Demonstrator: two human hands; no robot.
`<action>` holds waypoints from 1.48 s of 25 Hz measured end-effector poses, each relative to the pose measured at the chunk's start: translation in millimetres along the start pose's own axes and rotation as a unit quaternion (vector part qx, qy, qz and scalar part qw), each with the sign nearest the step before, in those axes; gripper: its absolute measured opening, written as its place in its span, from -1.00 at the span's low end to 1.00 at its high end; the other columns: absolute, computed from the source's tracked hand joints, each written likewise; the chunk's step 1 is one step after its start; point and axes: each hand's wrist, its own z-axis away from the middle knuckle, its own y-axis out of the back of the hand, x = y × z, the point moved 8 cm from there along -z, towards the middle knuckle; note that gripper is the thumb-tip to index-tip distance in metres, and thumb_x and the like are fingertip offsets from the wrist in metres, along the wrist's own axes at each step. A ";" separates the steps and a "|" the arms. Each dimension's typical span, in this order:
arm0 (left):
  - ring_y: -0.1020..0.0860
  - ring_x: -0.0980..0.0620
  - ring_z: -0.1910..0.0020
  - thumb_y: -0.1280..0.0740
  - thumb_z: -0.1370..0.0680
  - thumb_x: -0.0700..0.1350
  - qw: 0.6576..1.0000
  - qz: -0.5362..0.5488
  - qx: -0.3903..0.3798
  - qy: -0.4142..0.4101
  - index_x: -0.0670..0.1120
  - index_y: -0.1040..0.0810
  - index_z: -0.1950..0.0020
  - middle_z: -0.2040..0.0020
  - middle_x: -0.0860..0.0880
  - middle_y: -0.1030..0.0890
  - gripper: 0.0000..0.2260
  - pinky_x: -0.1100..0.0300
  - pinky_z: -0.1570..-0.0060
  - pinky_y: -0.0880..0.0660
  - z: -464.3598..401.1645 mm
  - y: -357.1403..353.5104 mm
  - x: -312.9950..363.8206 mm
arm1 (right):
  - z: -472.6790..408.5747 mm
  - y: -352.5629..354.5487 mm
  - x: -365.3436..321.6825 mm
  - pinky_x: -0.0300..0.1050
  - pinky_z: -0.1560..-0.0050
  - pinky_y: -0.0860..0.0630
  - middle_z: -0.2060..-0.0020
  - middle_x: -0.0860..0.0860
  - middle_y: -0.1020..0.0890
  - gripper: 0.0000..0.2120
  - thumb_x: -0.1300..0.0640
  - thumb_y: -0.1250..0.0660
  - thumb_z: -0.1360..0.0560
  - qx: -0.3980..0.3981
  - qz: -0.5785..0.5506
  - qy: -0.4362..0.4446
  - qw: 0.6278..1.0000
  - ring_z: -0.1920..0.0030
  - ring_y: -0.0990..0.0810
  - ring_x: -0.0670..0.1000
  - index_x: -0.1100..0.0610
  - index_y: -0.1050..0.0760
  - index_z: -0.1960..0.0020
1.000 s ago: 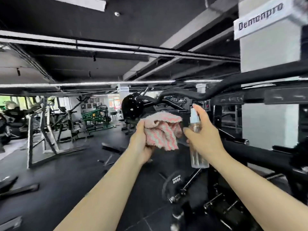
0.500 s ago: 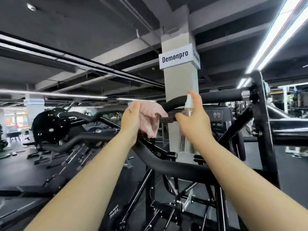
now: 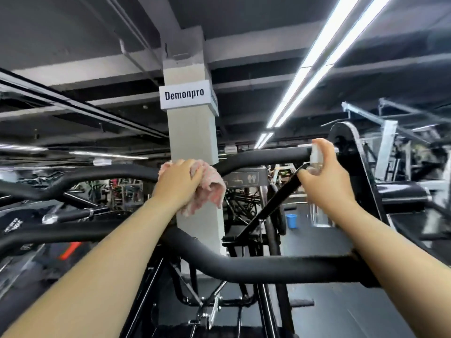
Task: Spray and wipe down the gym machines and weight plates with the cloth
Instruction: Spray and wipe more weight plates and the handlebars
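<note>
My left hand [image 3: 179, 185] grips a pink and white striped cloth [image 3: 208, 189] and presses it against the upper black padded bar [image 3: 263, 156] of a black gym machine. My right hand [image 3: 325, 181] holds a clear spray bottle [image 3: 316, 154] upright, with one finger on top of its white nozzle, close to the right end of that same bar. A second, lower padded bar [image 3: 256, 265] crosses in front of both forearms. The bottle's lower body is mostly hidden behind my hand.
A grey pillar [image 3: 195, 142] with a "Demonpro" sign stands behind the machine. A black weight plate [image 3: 14, 225] sits at the left edge. A blue bucket [image 3: 291, 220] stands on the dark floor beyond. More machines fill the right and left background.
The view swung right from the open gym floor to the pillar. My left hand brought the cloth up onto the upper bar, and my right hand carried the bottle right toward the bar's end.
</note>
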 end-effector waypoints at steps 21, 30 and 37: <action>-0.60 0.18 0.13 -0.11 -0.63 -0.19 0.799 0.551 0.151 0.185 -0.02 -0.57 0.03 0.12 0.05 -0.63 -0.76 0.31 0.09 -0.50 86.2 66.9 -91.6 | 46.8 -77.0 -88.7 -0.14 0.36 -0.46 0.26 -0.03 -0.45 -0.58 0.21 -0.22 -0.50 -0.116 0.057 0.040 0.991 0.35 -0.44 -0.01 -0.10 -0.23 -0.28; -0.58 0.31 0.21 -0.08 -0.60 -0.33 0.679 0.632 0.223 0.299 0.04 -0.53 0.03 0.13 0.15 -0.60 -0.67 0.46 0.24 -0.48 184.8 60.6 -108.8 | 105.6 -145.5 -133.0 -0.24 0.45 -0.43 0.29 -0.01 -0.49 -0.42 0.23 -0.24 -0.48 -0.274 0.025 0.088 0.957 0.46 -0.42 -0.05 -0.20 -0.17 -0.38; -0.60 0.20 0.16 -0.13 -0.61 -0.30 0.651 0.628 0.233 0.356 -0.01 -0.55 0.00 0.12 0.08 -0.62 -0.74 0.32 0.16 -0.50 260.9 63.8 -78.6 | 151.2 -127.1 -120.1 -0.08 0.26 -0.49 0.34 -0.05 -0.45 -0.52 0.17 -0.25 -0.48 -0.311 0.146 0.160 0.926 0.37 -0.46 -0.01 -0.04 -0.18 -0.33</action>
